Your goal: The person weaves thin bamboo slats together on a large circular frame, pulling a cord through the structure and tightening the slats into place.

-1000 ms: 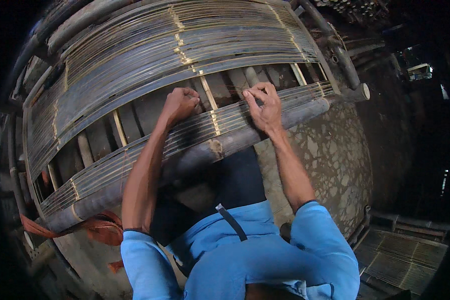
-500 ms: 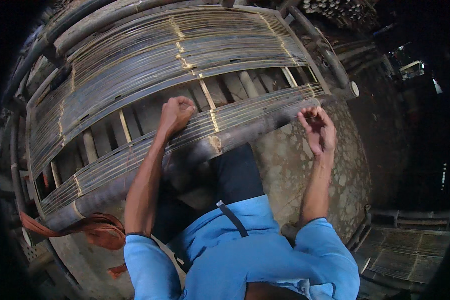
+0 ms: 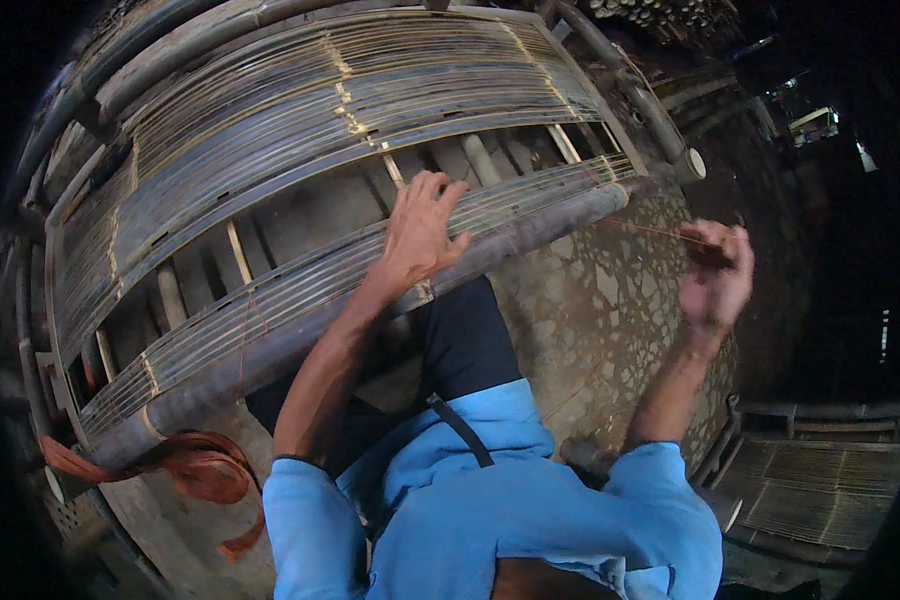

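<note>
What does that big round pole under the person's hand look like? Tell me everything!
The pole is long, thick and grey-brown, like old bamboo. It lies slanted along the near edge of a slatted bamboo frame, with thin strips lying along it. The left hand rests spread on the strips beside it.

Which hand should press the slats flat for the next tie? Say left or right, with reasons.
Left, probably. The left hand already lies spread on the near band of bamboo slats beside the yellowish binding. The right hand is raised off to the side, pinching a thin strand, clear of the frame.
</note>
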`<state>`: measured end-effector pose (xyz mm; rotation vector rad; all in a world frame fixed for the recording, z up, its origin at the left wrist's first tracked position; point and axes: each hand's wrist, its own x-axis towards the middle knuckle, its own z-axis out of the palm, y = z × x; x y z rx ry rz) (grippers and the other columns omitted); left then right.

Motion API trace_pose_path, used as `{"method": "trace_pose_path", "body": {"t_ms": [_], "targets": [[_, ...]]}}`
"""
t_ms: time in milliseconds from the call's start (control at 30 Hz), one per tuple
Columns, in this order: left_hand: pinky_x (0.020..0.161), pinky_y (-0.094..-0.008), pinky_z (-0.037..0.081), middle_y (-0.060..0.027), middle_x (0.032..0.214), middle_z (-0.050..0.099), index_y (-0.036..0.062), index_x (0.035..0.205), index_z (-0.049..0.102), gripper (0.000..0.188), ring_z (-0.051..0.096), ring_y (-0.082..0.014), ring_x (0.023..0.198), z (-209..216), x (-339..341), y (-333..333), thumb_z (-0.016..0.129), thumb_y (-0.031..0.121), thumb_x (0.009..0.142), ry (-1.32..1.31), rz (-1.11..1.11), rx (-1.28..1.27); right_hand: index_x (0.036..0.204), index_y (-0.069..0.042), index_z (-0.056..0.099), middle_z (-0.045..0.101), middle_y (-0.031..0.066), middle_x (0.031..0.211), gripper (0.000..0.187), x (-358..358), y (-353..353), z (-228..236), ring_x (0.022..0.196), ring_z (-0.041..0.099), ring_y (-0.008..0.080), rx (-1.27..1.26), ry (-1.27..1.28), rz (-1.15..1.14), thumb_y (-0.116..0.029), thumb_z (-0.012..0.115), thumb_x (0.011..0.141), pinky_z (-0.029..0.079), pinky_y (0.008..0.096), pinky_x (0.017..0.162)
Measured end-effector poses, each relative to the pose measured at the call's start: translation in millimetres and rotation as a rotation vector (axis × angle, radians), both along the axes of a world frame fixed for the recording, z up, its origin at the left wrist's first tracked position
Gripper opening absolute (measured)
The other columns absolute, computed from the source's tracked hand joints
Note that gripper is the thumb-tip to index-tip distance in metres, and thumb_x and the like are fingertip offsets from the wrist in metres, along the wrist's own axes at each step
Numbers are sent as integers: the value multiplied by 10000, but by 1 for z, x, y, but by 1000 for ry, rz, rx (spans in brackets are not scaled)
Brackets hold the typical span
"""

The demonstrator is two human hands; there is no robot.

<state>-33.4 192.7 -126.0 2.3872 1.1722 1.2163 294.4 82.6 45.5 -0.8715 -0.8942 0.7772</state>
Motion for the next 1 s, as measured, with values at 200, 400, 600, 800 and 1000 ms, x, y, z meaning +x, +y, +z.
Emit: {"method": "trace_pose_path", "body": {"t_ms": [200, 400, 600, 800, 1000], "targets": [[1006, -475, 444, -165, 1058, 651, 32, 955, 688, 236, 597, -370, 1054, -2, 13, -13, 727, 256, 893, 129, -231, -220, 868, -69, 464, 363, 2, 692, 255, 125, -104, 88, 595, 382, 113, 52, 297, 171, -205, 441, 1082, 401, 279, 598], [940, -455, 473, -147, 968, 638, 24, 916, 669, 179, 595, -376, 998, 34, -47, -89, 701, 200, 913, 49, -387, -301, 1121, -5, 558, 411, 14, 729, 312, 228, -156, 65, 580, 387, 108, 96, 361, 22, -308, 554, 1049, 384, 267, 553], [992, -551, 488, -157, 956, 681, -14, 904, 704, 193, 673, -373, 976, 108, -120, -178, 732, 172, 861, -268, -421, -450, 1322, -10, 569, 528, 10, 809, 476, 222, -77, -68, 638, 456, 109, -220, 420, 141, -399, 545, 1049, 426, 251, 576], [894, -497, 501, -59, 892, 711, 131, 760, 615, 262, 685, -205, 762, 137, -206, -323, 634, 317, 943, -816, 2, -185, 1180, -80, 710, 718, 32, 951, 267, 24, 40, -132, 778, 639, 105, -834, -447, 43, -252, 673, 979, 514, 281, 644], [914, -397, 465, -1, 1057, 673, 172, 1126, 691, 305, 656, -235, 933, 207, -333, -401, 622, 436, 989, -123, -318, -538, 1007, -11, 741, 675, 4, 775, 240, -113, 96, -169, 701, 609, 71, -588, -733, 420, -246, 720, 961, 486, 250, 598]]}}
